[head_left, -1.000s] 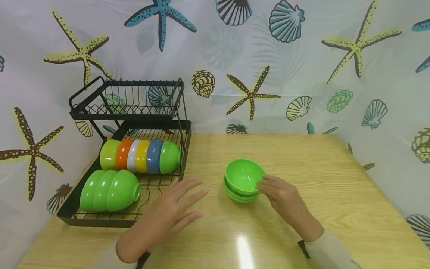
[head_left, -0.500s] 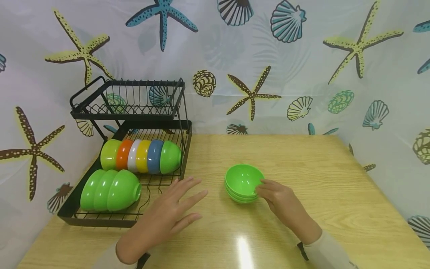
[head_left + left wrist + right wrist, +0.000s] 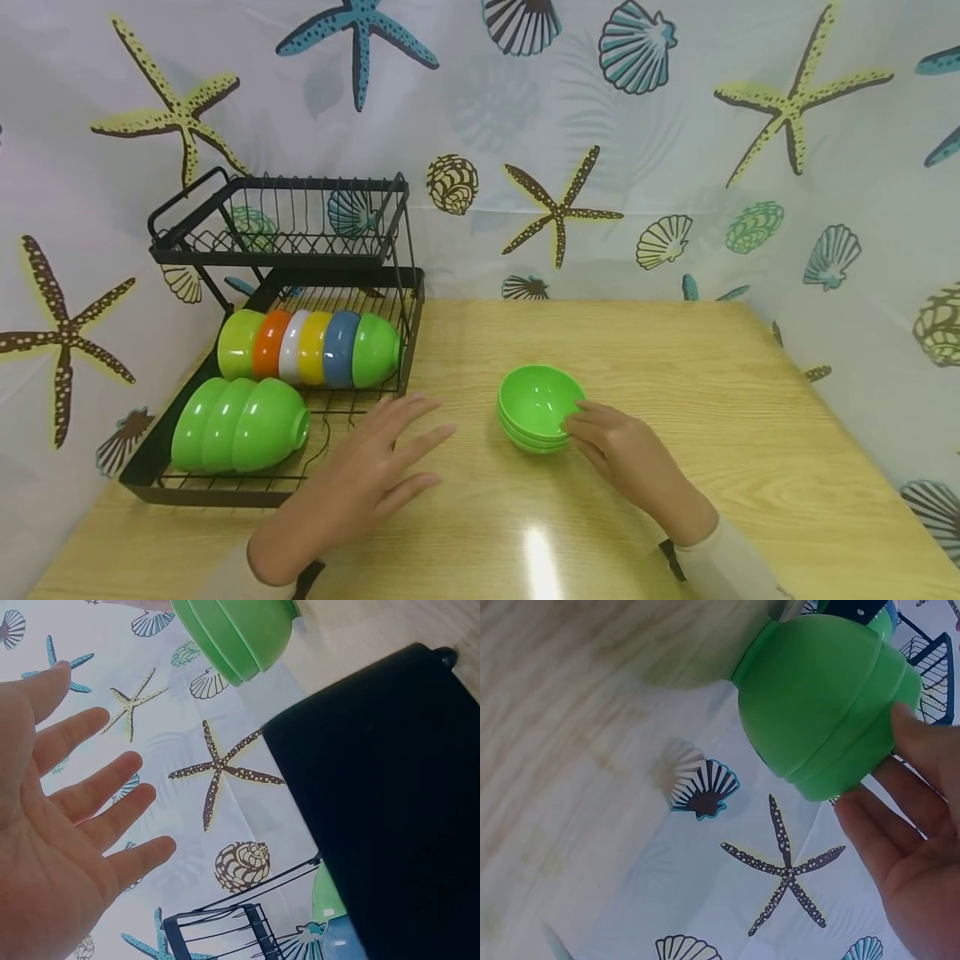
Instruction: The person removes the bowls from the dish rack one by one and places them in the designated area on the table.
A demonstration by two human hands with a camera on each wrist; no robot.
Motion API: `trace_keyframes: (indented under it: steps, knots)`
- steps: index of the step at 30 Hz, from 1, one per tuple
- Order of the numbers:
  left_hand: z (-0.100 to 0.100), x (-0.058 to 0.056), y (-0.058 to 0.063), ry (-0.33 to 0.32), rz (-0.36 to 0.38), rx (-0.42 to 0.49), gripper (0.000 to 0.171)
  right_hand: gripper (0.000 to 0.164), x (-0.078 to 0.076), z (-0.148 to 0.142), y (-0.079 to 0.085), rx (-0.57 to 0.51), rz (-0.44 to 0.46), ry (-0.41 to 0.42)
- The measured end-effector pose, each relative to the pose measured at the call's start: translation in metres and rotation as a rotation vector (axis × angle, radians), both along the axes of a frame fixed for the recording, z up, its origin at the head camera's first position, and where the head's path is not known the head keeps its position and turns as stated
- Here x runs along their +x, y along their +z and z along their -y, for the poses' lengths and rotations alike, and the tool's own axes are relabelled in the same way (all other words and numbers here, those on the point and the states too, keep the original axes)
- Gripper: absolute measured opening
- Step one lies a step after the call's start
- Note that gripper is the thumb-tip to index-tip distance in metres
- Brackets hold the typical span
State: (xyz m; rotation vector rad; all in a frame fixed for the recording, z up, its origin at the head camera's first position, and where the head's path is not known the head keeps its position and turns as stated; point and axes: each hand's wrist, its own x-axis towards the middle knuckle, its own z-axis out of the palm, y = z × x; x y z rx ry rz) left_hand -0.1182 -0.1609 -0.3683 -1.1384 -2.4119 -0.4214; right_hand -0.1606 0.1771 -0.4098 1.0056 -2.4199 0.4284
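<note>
A stack of nested green bowls (image 3: pixel 534 406) stands upright on the wooden table, near the middle of the head view. My right hand (image 3: pixel 628 454) pinches the right rim of the top bowl; the right wrist view shows the thumb against the stack's outer side (image 3: pixel 817 705). To the left of the stack, my left hand (image 3: pixel 367 475) hovers with fingers spread, holding nothing. Its palm and straight fingers show in the left wrist view (image 3: pixel 82 802), apart from the green stack (image 3: pixel 232 634).
A black two-tier dish rack (image 3: pixel 202 498) stands on the left. Its lower tier carries a row of coloured bowls (image 3: pixel 311 348) behind several green bowls (image 3: pixel 240 427), all on their sides. A patterned curtain (image 3: pixel 480 100) hangs behind the wooden table (image 3: pixel 712 400).
The top green bowl has come down from a raised, tilted pose into the stack, with my right hand lowering slightly along with it. My left hand has hardly moved.
</note>
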Motion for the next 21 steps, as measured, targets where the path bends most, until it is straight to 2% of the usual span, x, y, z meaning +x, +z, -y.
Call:
trace_keyframes:
  steps: [3, 10, 15, 21]
  knots:
    - [0.001, 0.000, 0.003, 0.055, 0.029, -0.005, 0.046, 0.036, 0.002, -0.002, 0.002, -0.015, 0.051, -0.014]
    - [0.005, -0.002, 0.012, 0.274, 0.070, 0.025, 0.049, 0.056, 0.007, -0.011, 0.007, -0.065, 0.123, -0.024]
    - [0.017, -0.003, 0.014, 0.365, 0.082, 0.085, 0.052, 0.063, 0.012, -0.019, 0.011, -0.071, 0.145, -0.048]
    - [0.036, 0.000, 0.020, 0.465, 0.133, 0.147, 0.056, 0.072, 0.015, -0.027, 0.013, -0.075, 0.124, -0.055]
